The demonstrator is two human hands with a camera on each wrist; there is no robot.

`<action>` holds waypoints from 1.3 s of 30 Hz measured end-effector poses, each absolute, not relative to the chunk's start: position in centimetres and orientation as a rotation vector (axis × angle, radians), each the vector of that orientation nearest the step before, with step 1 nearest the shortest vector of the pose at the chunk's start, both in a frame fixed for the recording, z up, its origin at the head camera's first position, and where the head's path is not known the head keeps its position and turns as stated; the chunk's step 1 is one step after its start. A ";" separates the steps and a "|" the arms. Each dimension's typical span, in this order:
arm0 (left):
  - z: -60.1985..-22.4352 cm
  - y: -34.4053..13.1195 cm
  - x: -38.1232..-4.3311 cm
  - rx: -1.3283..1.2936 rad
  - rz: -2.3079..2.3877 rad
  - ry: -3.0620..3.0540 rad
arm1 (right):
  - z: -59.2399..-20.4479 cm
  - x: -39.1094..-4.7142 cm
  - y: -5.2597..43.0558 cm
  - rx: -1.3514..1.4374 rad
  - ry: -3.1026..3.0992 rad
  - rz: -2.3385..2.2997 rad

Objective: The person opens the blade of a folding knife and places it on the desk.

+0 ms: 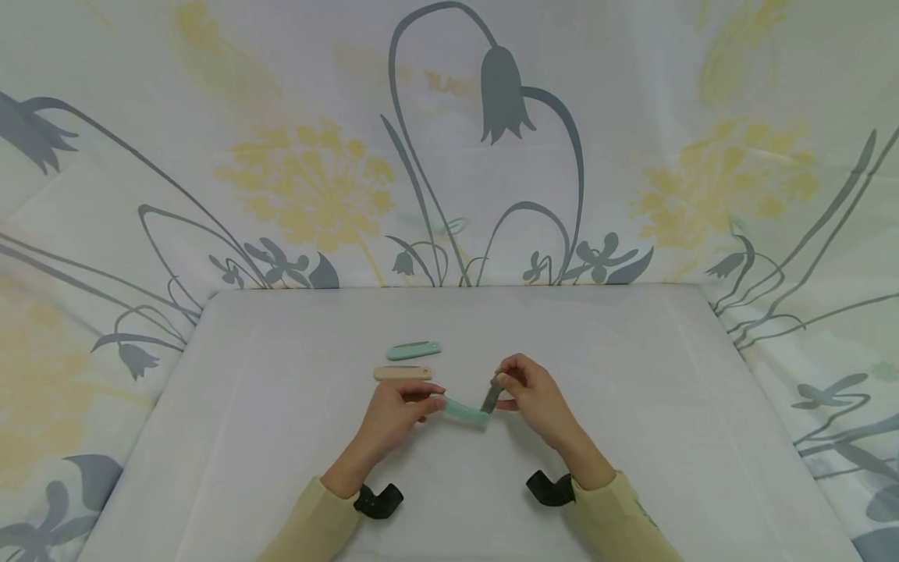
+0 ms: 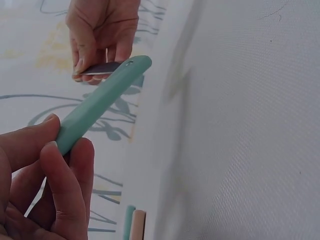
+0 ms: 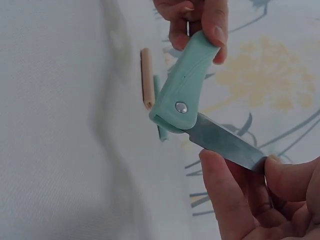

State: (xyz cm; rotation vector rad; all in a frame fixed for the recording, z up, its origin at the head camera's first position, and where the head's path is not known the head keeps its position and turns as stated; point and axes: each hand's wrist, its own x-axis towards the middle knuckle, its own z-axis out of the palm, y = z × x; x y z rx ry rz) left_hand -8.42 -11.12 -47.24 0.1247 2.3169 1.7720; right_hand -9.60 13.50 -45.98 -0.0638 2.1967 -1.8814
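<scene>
A mint-green folding knife is held between both hands above the white table. My left hand pinches the far end of its handle between thumb and fingers. With thumb and fingertips my right hand pinches the metal blade near its tip. The blade is swung partly out and stands at an angle to the handle, turning on a round silver rivet. In the left wrist view the handle covers part of the blade.
Behind the left hand lie a second mint-green folding knife and a beige one, both folded. The white table is backed by a flower-patterned cloth. Black straps with stubby parts sit on both wrists.
</scene>
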 end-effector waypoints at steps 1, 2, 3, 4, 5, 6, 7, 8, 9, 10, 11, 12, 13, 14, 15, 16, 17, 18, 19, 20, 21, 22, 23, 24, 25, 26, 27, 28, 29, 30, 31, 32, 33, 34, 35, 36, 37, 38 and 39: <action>-47.3 -11.1 -8.4 0.119 1.783 2.316 | -46.0 -9.6 13.6 -0.052 2.172 -1.911; -47.3 -11.2 -8.4 0.114 1.793 2.315 | -46.0 -9.6 13.7 -0.042 2.150 -1.937; -47.3 -11.2 -8.4 0.112 1.802 2.314 | -46.1 -9.6 13.8 -0.028 2.129 -1.964; -47.3 -11.2 -8.4 0.111 1.808 2.319 | -46.1 -9.6 13.8 -0.017 2.106 -1.991; -47.4 -11.2 -8.4 0.110 1.810 2.326 | -46.1 -9.6 13.9 -0.005 2.088 -2.017; -47.4 -11.2 -8.4 0.110 1.811 2.335 | -46.1 -9.5 13.9 0.008 2.069 -2.040; -47.4 -11.3 -8.4 0.109 1.810 2.343 | -46.1 -9.5 13.9 0.019 2.055 -2.060; -47.4 -11.3 -8.4 0.108 1.805 2.351 | -46.1 -9.5 13.9 0.035 2.043 -2.080; -47.4 -11.3 -8.4 0.110 1.795 2.360 | -46.1 -9.5 13.9 0.053 2.032 -2.100; -47.4 -11.4 -8.4 0.110 1.784 2.373 | -46.2 -9.5 13.9 0.069 2.023 -2.120; -47.4 -11.4 -8.4 0.112 1.769 2.384 | -46.2 -9.5 13.9 0.087 2.016 -2.138; -47.4 -11.5 -8.5 0.113 1.755 2.392 | -46.1 -9.5 13.9 0.105 2.007 -2.157; -47.4 -11.5 -8.5 0.114 1.737 2.402 | -46.1 -9.5 13.9 0.118 2.004 -2.173; -47.5 -11.6 -8.5 0.116 1.718 2.414 | -46.1 -9.5 13.9 0.136 1.996 -2.193; -47.5 -11.6 -8.5 0.115 1.703 2.417 | -46.1 -9.5 13.9 0.150 1.991 -2.209; -47.5 -11.6 -8.5 0.114 1.689 2.421 | -46.1 -9.5 13.9 0.164 1.986 -2.224; -47.5 -11.7 -8.5 0.115 1.678 2.420 | -46.1 -9.4 14.0 0.180 1.976 -2.241; -47.5 -11.7 -8.5 0.115 1.668 2.417 | -46.1 -9.4 14.0 0.189 1.973 -2.253; -47.5 -11.7 -8.5 0.117 1.658 2.414 | -46.1 -9.4 14.0 0.202 1.966 -2.266; -47.5 -11.7 -8.5 0.118 1.649 2.408 | -46.1 -9.4 14.0 0.220 1.950 -2.283; -47.5 -11.7 -8.5 0.118 1.643 2.399 | -46.1 -9.4 14.0 0.236 1.936 -2.299; -47.5 -11.7 -8.5 0.120 1.636 2.392 | -46.1 -9.4 14.1 0.249 1.918 -2.315; -47.5 -11.7 -8.5 0.124 1.630 2.385 | -46.1 -9.4 14.1 0.263 1.899 -2.329; -47.5 -11.7 -8.5 0.127 1.622 2.380 | -46.1 -9.4 14.1 0.271 1.883 -2.342; -47.5 -11.7 -8.5 0.133 1.613 2.377 | -46.1 -9.5 14.1 0.285 1.861 -2.358; -47.6 -11.7 -8.5 0.139 1.605 2.373 | -46.1 -9.5 14.1 0.297 1.841 -2.372; -47.6 -11.7 -8.5 0.147 1.602 2.368 | -46.1 -9.5 14.1 0.304 1.825 -2.384; -47.6 -11.8 -8.5 0.156 1.593 2.361 | -46.1 -9.5 14.1 0.310 1.811 -2.393; -47.6 -11.8 -8.5 0.171 1.586 2.355 | -46.1 -9.5 14.1 0.318 1.798 -2.404; -47.7 -11.8 -8.5 0.179 1.577 2.345 | -46.1 -9.5 14.1 0.321 1.787 -2.413; -47.7 -11.8 -8.5 0.187 1.567 2.333 | -46.1 -9.5 14.1 0.328 1.774 -2.425; -47.7 -11.8 -8.5 0.192 1.557 2.318 | -46.2 -9.4 14.1 0.332 1.766 -2.433; -47.7 -11.9 -8.5 0.198 1.549 2.302 | -46.2 -9.4 14.1 0.333 1.758 -2.442; -47.8 -11.9 -8.5 0.204 1.541 2.287 | -46.2 -9.4 14.1 0.334 1.751 -2.450; -47.8 -11.9 -8.5 0.210 1.539 2.271 | -46.2 -9.3 14.1 0.330 1.743 -2.459; -47.8 -11.9 -8.6 0.211 1.535 2.259 | -46.2 -9.3 14.1 0.328 1.734 -2.468; -47.9 -11.9 -8.6 0.217 1.534 2.248 | -46.2 -9.3 14.1 0.329 1.723 -2.475; -47.9 -12.0 -8.6 0.226 1.534 2.240 | -46.3 -9.3 14.1 0.325 1.716 -2.481; -48.0 -12.0 -8.6 0.240 1.536 2.234 | -46.3 -9.3 14.1 0.325 1.703 -2.489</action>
